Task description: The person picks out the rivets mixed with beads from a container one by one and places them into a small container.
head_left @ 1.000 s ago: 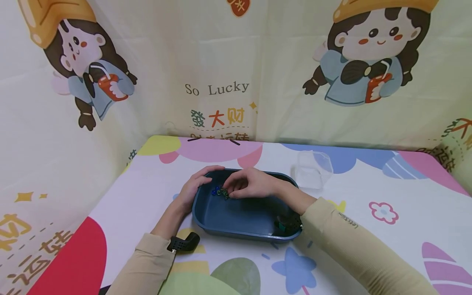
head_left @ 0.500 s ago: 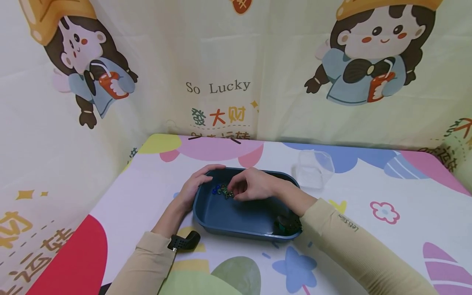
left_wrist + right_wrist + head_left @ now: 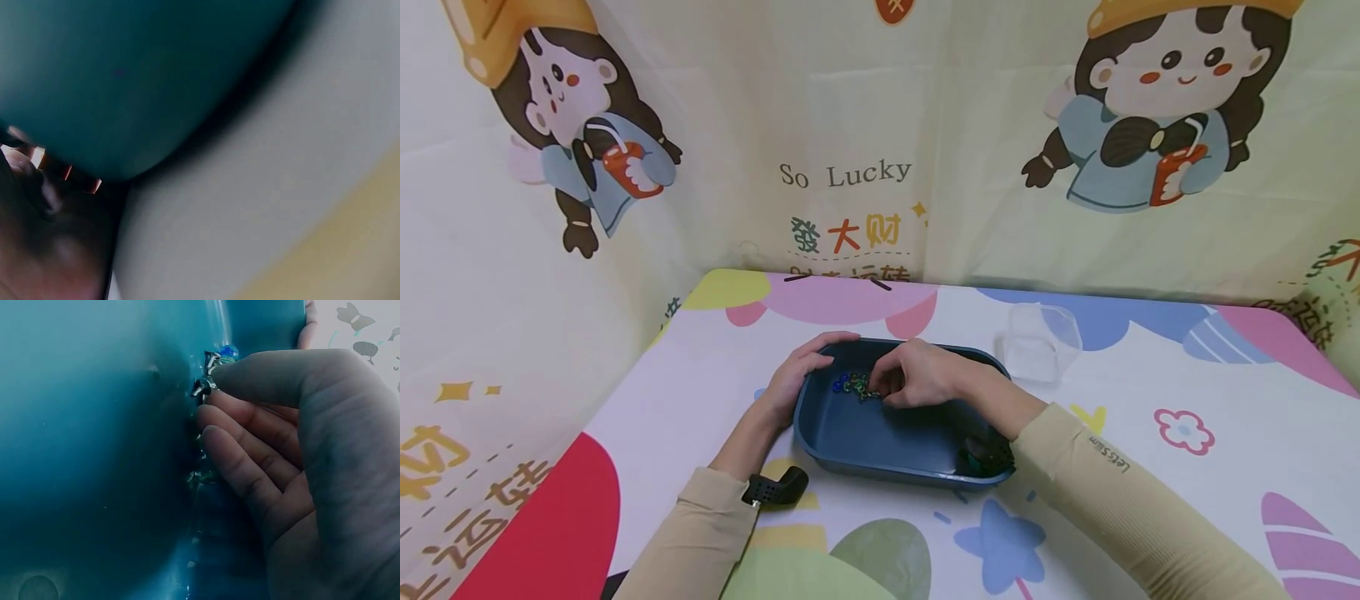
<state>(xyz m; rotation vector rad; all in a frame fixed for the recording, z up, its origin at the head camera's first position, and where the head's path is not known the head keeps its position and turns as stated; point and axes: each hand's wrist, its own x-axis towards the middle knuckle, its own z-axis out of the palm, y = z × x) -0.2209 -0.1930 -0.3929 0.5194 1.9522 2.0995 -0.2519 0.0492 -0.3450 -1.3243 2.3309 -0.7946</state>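
A dark blue plastic tray point(image 3: 880, 437) with rounded corners sits on the table. My left hand point(image 3: 792, 382) grips its left back corner, the thumb over the rim and the other fingers outside. Inside, near the back left, lies a cluster of small shiny glass beads point(image 3: 852, 384), blue and green. My right hand point(image 3: 921, 375) reaches into the tray at the right end of this cluster. Close up in the right wrist view, its thumb and forefinger pinch at small glossy pieces point(image 3: 212, 365), while the remaining fingers curl loosely. Fingertips partly cover the pieces, so their exact shape is unclear.
A clear plastic box point(image 3: 1041, 342) stands on the table behind the tray's right back corner. The table point(image 3: 1112, 500) has a printed pattern, and a printed curtain point(image 3: 850, 100) hangs along its back and sides. The tray wall point(image 3: 125, 75) fills much of the left wrist view.
My right hand has shifted slightly to the right inside the tray, and more of the beads show to its left. The left hand keeps its hold on the tray.
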